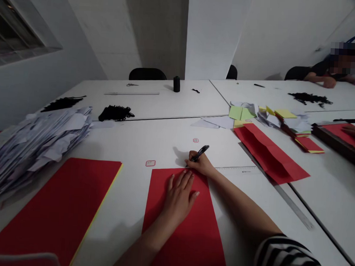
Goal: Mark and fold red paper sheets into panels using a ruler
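Observation:
A red sheet of paper [190, 237] lies lengthwise in front of me on the white table. My left hand [178, 192] rests flat on its upper part, fingers stretched toward the far edge. Just past that edge, my right hand [201, 164] is closed round a dark pen [202, 151]. The pen's tip is down near the sheet's far edge, mostly hidden by my fingers. A clear ruler [238, 167] lies to the right of my right hand, along the line of the far edge.
At left are a red stack with a yellow edge [57, 206] and heaped white papers [46, 142]. A folded red sheet [271, 154] and a metal ruler [295, 206] lie right. Black cord bundles [116, 113] and a black spool [176, 84] sit farther back. Another person [332, 73] sits far right.

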`<state>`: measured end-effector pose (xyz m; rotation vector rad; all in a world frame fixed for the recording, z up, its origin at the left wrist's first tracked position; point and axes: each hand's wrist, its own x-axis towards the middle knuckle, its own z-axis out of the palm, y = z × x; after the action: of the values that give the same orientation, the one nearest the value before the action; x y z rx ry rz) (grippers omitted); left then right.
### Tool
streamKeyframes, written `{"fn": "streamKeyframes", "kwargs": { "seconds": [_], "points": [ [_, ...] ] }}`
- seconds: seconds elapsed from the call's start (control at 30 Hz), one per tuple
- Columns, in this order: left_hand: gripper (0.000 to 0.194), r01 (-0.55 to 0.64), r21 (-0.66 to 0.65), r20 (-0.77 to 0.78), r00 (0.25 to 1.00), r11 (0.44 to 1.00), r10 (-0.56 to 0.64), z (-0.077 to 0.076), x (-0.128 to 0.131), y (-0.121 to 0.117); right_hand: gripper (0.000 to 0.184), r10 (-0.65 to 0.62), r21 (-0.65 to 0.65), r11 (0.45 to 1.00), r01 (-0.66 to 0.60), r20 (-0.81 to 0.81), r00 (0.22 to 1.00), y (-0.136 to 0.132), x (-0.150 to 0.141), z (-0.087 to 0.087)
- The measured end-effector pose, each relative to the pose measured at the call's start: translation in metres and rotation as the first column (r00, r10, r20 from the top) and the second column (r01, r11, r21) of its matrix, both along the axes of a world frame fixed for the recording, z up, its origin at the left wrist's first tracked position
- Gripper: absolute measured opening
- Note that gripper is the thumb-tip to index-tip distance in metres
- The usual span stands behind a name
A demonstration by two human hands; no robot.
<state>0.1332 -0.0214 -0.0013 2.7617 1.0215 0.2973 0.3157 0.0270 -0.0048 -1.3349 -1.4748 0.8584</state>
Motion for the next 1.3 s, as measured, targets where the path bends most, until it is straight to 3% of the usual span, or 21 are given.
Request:
{"fn": "streamKeyframes", "kwargs": {
  "seconds": [0.77, 1.03, 1.13, 1.3],
  "points": [
    [0.050, -0.006, -0.014, 0.006, 1.000, 1.000, 0.006, 0.001, 0.001, -0.001, 0.026, -0.001, -0.018, 1.000, 0.002, 0.034, 0.999, -0.002, 0.000, 0.001],
    [0.050, -0.007, -0.027, -0.009, 1.000, 1.000, 0.007, 0.002, 0.001, -0.001, 0.029, -0.027, -0.017, 1.000, 0.026, -0.057, 0.998, -0.001, -0.004, -0.003],
    [0.050, -0.004, -0.036, -0.019, 1.000, 0.999, 0.003, 0.003, 0.000, -0.001, 0.033, -0.097, -0.013, 0.995, 0.097, -0.202, 0.975, 0.000, 0.001, 0.005],
    [0.051, -0.015, -0.039, -0.010, 1.000, 0.999, 0.015, 0.001, -0.002, -0.001, 0.032, -0.264, 0.067, 0.945, 0.320, -0.424, 0.867, -0.012, 0.029, 0.042]
  ]
}}
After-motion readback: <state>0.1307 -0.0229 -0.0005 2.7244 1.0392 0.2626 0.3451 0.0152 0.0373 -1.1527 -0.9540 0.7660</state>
